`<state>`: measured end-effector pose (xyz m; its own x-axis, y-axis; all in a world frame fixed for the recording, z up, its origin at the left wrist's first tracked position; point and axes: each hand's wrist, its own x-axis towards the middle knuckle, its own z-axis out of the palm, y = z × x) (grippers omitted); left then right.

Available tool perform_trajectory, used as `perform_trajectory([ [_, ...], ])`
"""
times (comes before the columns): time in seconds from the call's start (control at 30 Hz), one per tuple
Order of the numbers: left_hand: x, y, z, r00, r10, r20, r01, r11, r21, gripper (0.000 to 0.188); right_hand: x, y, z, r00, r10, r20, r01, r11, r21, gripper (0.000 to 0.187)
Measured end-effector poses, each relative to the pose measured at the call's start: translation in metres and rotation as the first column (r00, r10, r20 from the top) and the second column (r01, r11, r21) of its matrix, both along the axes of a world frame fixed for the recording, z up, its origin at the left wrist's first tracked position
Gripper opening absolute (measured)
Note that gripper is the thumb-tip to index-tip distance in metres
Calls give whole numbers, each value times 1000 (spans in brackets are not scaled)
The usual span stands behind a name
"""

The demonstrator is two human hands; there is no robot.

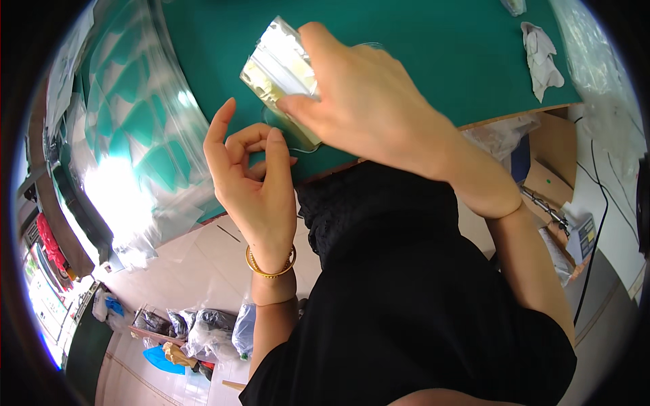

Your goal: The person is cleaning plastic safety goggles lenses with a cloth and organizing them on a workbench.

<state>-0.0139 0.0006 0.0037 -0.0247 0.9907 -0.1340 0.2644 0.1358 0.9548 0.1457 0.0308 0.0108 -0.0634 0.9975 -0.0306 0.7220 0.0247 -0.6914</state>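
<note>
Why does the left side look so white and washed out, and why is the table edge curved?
Head view: glare burns out the clear plastic sheets and the packet in the right hand; the fisheye lens bends the green table edge; corners are black.

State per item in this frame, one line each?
Right hand: gripping a small clear plastic packet, lifted over the green mat.
Left hand: empty, fingers curled, index raised.
Stack of clear bags: lying flat, glossy.
White cloth: crumpled on the mat.
</note>
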Motion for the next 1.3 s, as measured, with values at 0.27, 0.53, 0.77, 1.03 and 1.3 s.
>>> perform_trajectory([
  [0.27, -4, 1, -2, 1000, -12, 12, 12, 1000, -1, 57, 29, 7, 29, 991, -94, -95, 77, 982, -170, 41],
  [0.53, -10, -1, 0, 977, -152, -149, 167, 981, 94, 58, 6, -4, 2, 1000, 2, 0, -2, 999, 47, 38],
  [0.77, -12, 3, -2, 958, -119, -259, 170, 969, 181, 35, 18, 5, 24, 988, -91, -121, 75, 989, -128, 40],
  [1.03, -10, 6, 1, 902, -141, -408, 310, 870, 383, 16, 20, 8, 24, 997, -74, 14, 75, 979, -190, 41],
  [1.3, -10, 4, 3, 921, -143, -364, 294, 867, 403, 17, 22, 7, 22, 997, -72, 8, 72, 985, -155, 42],
])
